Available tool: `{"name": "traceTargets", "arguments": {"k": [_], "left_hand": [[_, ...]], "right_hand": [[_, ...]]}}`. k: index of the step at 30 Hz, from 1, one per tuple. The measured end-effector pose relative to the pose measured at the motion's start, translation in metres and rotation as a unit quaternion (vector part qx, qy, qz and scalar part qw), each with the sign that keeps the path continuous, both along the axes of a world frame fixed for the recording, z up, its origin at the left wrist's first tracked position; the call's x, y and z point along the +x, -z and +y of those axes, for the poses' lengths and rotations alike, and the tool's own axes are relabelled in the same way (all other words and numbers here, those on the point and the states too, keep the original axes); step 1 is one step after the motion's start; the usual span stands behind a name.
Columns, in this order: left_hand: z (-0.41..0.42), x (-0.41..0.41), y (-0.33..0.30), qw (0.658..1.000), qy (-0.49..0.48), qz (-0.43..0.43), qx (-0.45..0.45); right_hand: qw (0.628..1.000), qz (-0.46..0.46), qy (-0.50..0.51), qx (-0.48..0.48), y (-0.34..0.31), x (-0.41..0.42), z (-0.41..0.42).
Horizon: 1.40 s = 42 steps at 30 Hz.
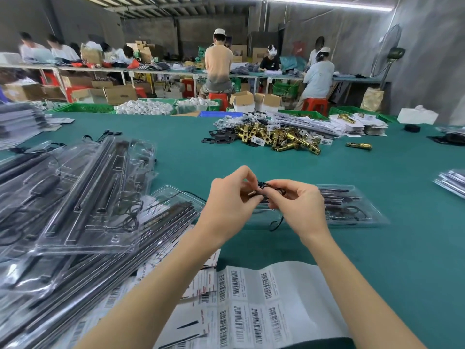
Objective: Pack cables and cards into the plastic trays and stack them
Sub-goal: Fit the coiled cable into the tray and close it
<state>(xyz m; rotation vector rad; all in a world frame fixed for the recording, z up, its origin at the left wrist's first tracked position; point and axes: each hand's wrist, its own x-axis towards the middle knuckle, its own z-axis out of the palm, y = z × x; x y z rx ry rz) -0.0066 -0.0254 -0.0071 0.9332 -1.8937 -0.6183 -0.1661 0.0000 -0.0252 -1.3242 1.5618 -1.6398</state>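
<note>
Both hands raised mid-scene above green table (pixel 191 152). Left hand (pixel 230 205) and right hand (pixel 299 207) close together, fingers curled, pinching small black cable (pixel 266 185) between fingertips; a loop of cable (pixel 275 224) hanging below. Just beyond right hand, clear plastic tray (pixel 352 205) flat on table, dark strips and coiled cable inside. Left: sprawling pile of clear trays (pixel 83 197), some overlapping and tilted, black cables within. Near edge: barcode label sheets (pixel 251 298) and printed cards (pixel 206 280) partly under forearms. Far centre: heap of brass latch parts (pixel 284 137). Far background: seated workers (pixel 219 64) at long benches.
</note>
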Motion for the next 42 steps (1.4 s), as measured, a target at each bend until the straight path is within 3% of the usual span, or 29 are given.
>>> {"name": "traceTargets", "arguments": {"k": [4, 6, 8, 10, 12, 16, 19, 26, 29, 36, 38, 39, 42], "left_hand": [[-0.012, 0.018, -0.014, 0.999, 0.013, -0.020, -0.034], [-0.017, 0.024, -0.017, 0.994, 0.059, 0.044, 0.077], [-0.017, 0.028, -0.020, 0.951, 0.126, 0.139, 0.244], [-0.016, 0.029, -0.018, 0.897, 0.152, 0.209, 0.358], [-0.017, 0.028, -0.017, 0.868, 0.138, 0.245, 0.409], [-0.016, 0.024, -0.016, 0.859, 0.112, 0.282, 0.412], [-0.016, 0.023, -0.016, 0.858, 0.126, 0.290, 0.405], [-0.016, 0.021, -0.016, 0.842, 0.140, 0.300, 0.425], [-0.014, 0.017, -0.017, 0.860, 0.131, 0.272, 0.412], [-0.011, 0.007, -0.011, 0.824, 0.152, 0.319, 0.444], [-0.005, 0.001, -0.004, 0.822, 0.184, 0.289, 0.454], [-0.003, -0.002, -0.001, 0.844, 0.196, 0.229, 0.444], [0.002, -0.003, 0.013, 0.922, 0.231, -0.016, 0.309]], "right_hand": [[0.986, -0.065, -0.147, 0.033, -0.006, -0.007, 0.004], [0.973, -0.122, -0.194, 0.032, -0.007, -0.006, 0.006], [0.959, -0.160, -0.233, 0.023, -0.007, -0.004, 0.006], [0.958, -0.138, -0.252, 0.015, -0.010, -0.004, 0.007], [0.969, -0.051, -0.242, 0.015, -0.015, -0.004, 0.008], [0.970, 0.128, -0.199, 0.057, -0.028, -0.003, 0.010], [0.979, 0.116, -0.161, 0.041, -0.033, 0.001, 0.010], [0.978, 0.112, -0.172, 0.039, -0.040, 0.006, 0.012], [0.980, 0.044, -0.184, 0.053, -0.041, 0.005, 0.013], [0.979, -0.052, -0.189, 0.065, -0.039, 0.012, 0.011], [0.978, -0.131, -0.154, 0.055, -0.039, 0.010, 0.008], [0.978, -0.154, -0.131, 0.047, -0.038, 0.008, 0.006], [0.995, -0.073, -0.064, 0.023, -0.031, -0.006, 0.006]]}}
